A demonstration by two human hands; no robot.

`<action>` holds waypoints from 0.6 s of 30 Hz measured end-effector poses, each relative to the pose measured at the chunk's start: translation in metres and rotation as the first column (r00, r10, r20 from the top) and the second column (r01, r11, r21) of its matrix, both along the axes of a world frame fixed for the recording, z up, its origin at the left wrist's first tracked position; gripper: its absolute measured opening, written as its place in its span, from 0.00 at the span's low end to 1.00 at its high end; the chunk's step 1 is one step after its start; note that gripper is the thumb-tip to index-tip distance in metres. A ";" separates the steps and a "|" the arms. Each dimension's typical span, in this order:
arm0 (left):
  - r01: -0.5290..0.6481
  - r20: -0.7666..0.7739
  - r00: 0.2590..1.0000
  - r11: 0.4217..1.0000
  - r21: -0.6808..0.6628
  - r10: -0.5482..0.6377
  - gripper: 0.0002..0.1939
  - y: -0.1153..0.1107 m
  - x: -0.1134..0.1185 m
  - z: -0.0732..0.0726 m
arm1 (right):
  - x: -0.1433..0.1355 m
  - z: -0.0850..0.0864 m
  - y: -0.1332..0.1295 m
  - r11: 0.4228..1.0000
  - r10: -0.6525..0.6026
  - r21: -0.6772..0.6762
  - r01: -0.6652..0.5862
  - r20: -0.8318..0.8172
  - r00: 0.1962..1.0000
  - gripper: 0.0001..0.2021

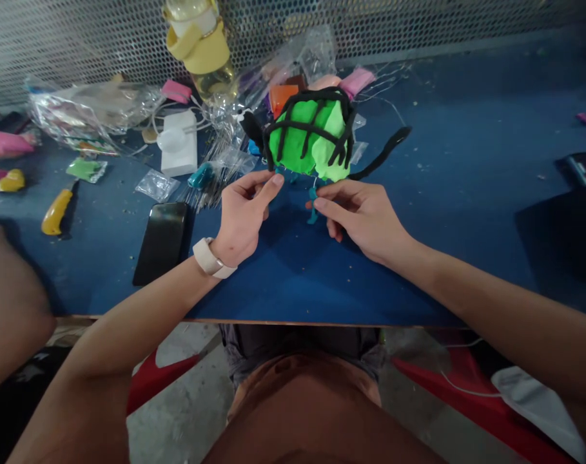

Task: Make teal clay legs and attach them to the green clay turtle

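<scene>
A green clay shell (297, 138) crossed by black strips stands over the blue table, with a black neck-like piece at its left and a long black tail (384, 153) at its right. My left hand (247, 209) pinches at the shell's lower left edge; what lies between the fingertips is too small to name. My right hand (358, 216) is below the shell's right side, its thumb and fingers closed on a thin teal clay piece (312, 209) that hangs from a wire under the shell.
A black phone (161, 243), a yellow cutter (57, 212), a white device (179, 143) and thin wires lie to the left. Behind stand a yellow-banded bottle (205, 48) and clay packets (176, 91). Another person's arm (12, 296) is at the left edge.
</scene>
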State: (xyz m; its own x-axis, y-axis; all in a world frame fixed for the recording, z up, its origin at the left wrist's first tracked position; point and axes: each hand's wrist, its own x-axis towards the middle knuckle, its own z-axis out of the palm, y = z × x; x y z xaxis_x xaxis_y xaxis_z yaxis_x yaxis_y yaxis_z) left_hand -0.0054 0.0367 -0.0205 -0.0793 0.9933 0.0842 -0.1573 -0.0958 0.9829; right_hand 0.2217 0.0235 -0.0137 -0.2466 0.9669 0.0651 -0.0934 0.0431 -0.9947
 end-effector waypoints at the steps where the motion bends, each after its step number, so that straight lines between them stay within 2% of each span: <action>1: 0.009 0.008 1.000 1.000 -0.002 -0.009 0.24 0.000 0.000 0.001 | 0.000 0.000 -0.001 1.000 0.004 -0.001 -0.004 0.005 1.000 0.25; 7: 0.025 0.022 0.999 0.999 -0.025 -0.024 0.23 -0.001 0.001 0.004 | 0.000 -0.002 0.001 1.000 -0.016 -0.022 0.015 -0.012 1.000 0.27; 12: 0.015 -0.039 0.999 0.999 -0.042 -0.017 0.19 0.000 0.001 0.004 | -0.001 -0.005 0.001 1.000 -0.015 -0.005 0.015 -0.017 1.000 0.27; 18: 0.066 -0.113 0.991 0.997 -0.043 -0.070 0.21 -0.001 -0.002 0.004 | 0.001 -0.005 -0.001 1.000 -0.026 0.002 0.026 0.001 1.000 0.25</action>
State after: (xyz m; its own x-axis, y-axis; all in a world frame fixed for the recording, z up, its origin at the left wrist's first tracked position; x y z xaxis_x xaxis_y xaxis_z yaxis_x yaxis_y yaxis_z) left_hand -0.0072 0.0353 -0.0168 -0.0035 0.9987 0.0502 -0.0489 -0.0503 0.9975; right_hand 0.2224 0.0226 -0.0190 -0.2218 0.9728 0.0670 -0.0907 0.0478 -0.9947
